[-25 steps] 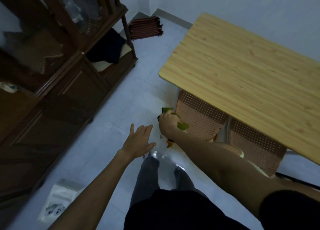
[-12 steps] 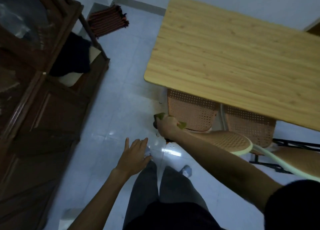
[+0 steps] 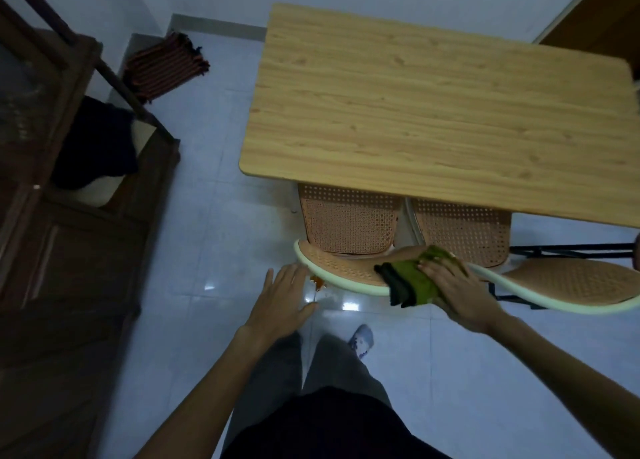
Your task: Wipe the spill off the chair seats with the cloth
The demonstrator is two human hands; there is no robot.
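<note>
Two orange mesh chairs are tucked under the wooden table [image 3: 433, 112]. The left chair [image 3: 346, 219] has a pale green rim along its top edge. My right hand [image 3: 453, 289] presses a green and black cloth [image 3: 410, 280] flat onto that rim, fingers spread over it. An orange spill [image 3: 318, 281] drips below the rim's left end. My left hand [image 3: 282, 296] hovers open just left of the rim, holding nothing. The right chair [image 3: 464, 230] stands beside it, its curved back [image 3: 571, 282] reaching to the right edge.
A dark wooden cabinet [image 3: 52, 199] fills the left side, with a dark cloth [image 3: 97, 143] on its shelf. A striped folded rug [image 3: 162, 65] lies on the tiled floor by the far wall. My legs and one foot [image 3: 360, 337] are below the hands.
My right hand with the cloth has moved rightward from the chair's left corner along its top rim. The view has swung right and more squarely over the table.
</note>
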